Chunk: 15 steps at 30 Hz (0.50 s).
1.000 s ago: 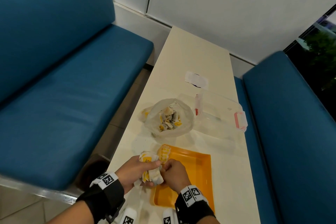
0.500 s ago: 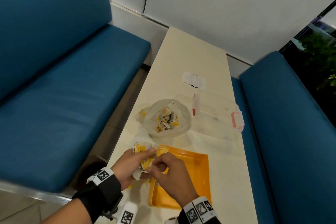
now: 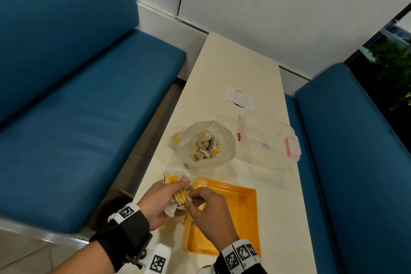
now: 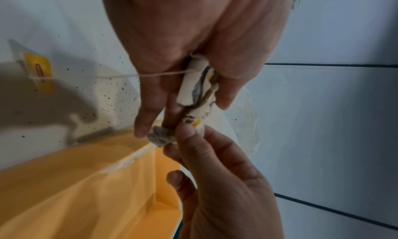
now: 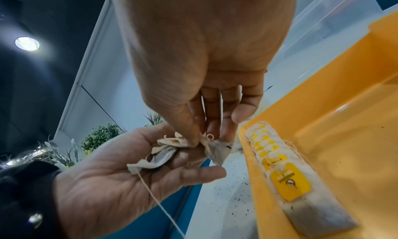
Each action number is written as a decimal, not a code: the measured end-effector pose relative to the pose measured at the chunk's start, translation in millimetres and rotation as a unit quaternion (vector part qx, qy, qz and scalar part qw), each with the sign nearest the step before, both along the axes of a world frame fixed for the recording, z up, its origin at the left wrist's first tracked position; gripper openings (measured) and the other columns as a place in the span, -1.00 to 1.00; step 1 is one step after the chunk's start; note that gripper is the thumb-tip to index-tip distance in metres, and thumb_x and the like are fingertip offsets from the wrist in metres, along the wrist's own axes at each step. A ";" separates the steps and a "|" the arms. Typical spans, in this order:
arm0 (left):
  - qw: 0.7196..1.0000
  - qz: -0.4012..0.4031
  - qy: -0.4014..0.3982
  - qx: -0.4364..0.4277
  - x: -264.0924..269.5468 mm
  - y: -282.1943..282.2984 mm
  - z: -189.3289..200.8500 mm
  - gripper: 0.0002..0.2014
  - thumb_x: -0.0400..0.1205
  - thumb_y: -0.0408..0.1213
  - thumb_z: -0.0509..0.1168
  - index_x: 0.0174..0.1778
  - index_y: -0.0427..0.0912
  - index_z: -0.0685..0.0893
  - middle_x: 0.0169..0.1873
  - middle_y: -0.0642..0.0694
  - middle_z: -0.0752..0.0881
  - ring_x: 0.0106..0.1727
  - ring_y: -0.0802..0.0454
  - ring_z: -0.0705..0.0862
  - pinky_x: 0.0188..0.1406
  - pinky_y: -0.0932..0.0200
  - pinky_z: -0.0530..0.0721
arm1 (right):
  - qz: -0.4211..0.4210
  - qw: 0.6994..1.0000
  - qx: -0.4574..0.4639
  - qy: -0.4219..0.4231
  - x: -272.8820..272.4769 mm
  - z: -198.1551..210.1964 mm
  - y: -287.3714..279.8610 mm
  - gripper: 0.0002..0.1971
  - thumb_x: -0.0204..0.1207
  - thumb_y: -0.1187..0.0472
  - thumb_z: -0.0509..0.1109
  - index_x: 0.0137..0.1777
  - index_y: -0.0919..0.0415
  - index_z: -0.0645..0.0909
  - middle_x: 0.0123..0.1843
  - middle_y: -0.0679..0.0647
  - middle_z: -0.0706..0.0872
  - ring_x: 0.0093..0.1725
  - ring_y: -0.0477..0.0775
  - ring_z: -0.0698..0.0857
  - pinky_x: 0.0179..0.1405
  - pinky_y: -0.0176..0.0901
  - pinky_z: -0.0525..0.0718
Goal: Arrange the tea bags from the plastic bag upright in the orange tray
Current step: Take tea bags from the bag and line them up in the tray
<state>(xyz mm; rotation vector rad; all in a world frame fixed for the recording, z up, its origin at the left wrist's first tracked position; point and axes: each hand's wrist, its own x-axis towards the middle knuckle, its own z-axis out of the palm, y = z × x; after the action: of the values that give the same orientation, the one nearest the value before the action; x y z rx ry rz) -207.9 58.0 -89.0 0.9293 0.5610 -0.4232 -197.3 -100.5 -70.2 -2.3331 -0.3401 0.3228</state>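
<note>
A bunch of tea bags (image 3: 178, 193), number not countable, is held in the left hand (image 3: 159, 201), fingers curled round it. One tea bag (image 5: 217, 151) at the bunch's edge is pinched between thumb and fingertips of the right hand (image 3: 208, 211). One string (image 4: 163, 74) is seen trailing from the bunch to a yellow tag (image 4: 39, 71). Just right of both grips, one orange tray (image 3: 242, 218) lies on the tabletop (image 3: 240, 69); one row of tea bags (image 5: 286, 173) stands along its left wall. Beyond the grips, one plastic bag (image 3: 208, 143) holds more tea bags. One clear box (image 3: 269, 135) lies to that bag's right.
</note>
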 end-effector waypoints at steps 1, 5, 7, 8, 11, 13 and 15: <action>1.000 0.002 0.003 -0.001 0.3 0.4 -0.5 -0.60 0.64 -0.13 0.46 0.19 -0.42 0.73 0.09 -0.55 0.75 0.03 -0.41 0.78 0.15 -0.38 0.70 | 0.000 1.000 0.001 -0.002 0.5 -0.1 -1.1 -0.88 0.53 0.16 0.50 0.04 0.02 0.75 -0.09 -0.18 0.77 -0.07 -0.21 0.71 -0.11 -0.48 0.63; 1.000 0.009 0.009 -0.008 0.4 1.4 2.4 -0.64 0.65 -0.13 0.44 0.21 -0.35 0.74 0.03 -0.44 0.80 -0.02 -0.33 0.82 -0.07 -0.19 0.77 | -0.030 0.999 0.016 0.011 5.6 0.6 -7.4 -0.89 0.56 0.20 0.44 -0.07 -0.03 0.77 -0.18 -0.19 0.79 -0.10 -0.22 0.70 -0.20 -0.52 0.58; 1.000 0.015 0.012 -0.008 0.4 2.2 3.7 -0.66 0.66 -0.14 0.43 0.22 -0.32 0.74 0.08 -0.43 0.80 0.09 -0.35 0.82 -0.08 -0.20 0.80 | -0.049 0.999 0.021 0.010 8.9 0.3 -11.3 -0.88 0.53 0.21 0.46 -0.13 -0.04 0.77 -0.16 -0.17 0.79 -0.09 -0.19 0.71 -0.17 -0.47 0.60; 1.000 0.018 0.013 -0.008 0.6 2.8 4.1 -0.66 0.66 -0.15 0.43 0.22 -0.32 0.73 0.10 -0.42 0.81 0.14 -0.35 0.81 -0.03 -0.25 0.80 | -0.060 0.998 0.026 0.009 10.9 0.7 -13.8 -0.88 0.52 0.21 0.48 -0.16 -0.05 0.77 -0.15 -0.16 0.78 -0.09 -0.18 0.70 -0.15 -0.46 0.61; 0.999 0.027 0.017 -0.006 0.9 7.1 3.2 -0.67 0.68 -0.15 0.40 0.24 -0.31 0.71 0.08 -0.35 0.83 0.14 -0.29 0.83 0.14 -0.35 0.72 | -0.097 0.992 0.077 0.032 18.8 5.0 -24.6 -0.91 0.46 0.24 0.57 -0.21 0.03 0.78 -0.17 -0.10 0.77 -0.14 -0.18 0.71 -0.14 -0.43 0.62; 0.999 0.035 0.022 -0.001 0.8 10.9 1.3 -0.67 0.68 -0.16 0.40 0.25 -0.31 0.70 0.08 -0.35 0.83 0.12 -0.28 0.84 0.21 -0.40 0.70 | -0.112 0.984 0.107 0.088 24.8 5.3 -34.2 -0.92 0.43 0.30 0.59 -0.23 0.11 0.79 -0.23 -0.03 0.79 -0.21 -0.17 0.71 -0.17 -0.35 0.63; 0.999 0.040 0.024 0.006 0.5 14.6 -0.3 -0.66 0.67 -0.16 0.40 0.26 -0.32 0.70 0.09 -0.36 0.83 0.11 -0.28 0.84 0.19 -0.38 0.73 | -0.123 0.979 0.100 0.126 28.9 1.9 -44.0 -0.90 0.42 0.33 0.58 -0.26 0.13 0.78 -0.27 -0.01 0.80 -0.21 -0.12 0.72 -0.19 -0.29 0.65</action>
<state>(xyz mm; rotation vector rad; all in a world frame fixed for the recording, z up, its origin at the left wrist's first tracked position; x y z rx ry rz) -207.4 72.6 -89.3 0.9066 0.6442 -0.3711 -168.4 -144.5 -68.4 -2.0780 0.0383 0.4346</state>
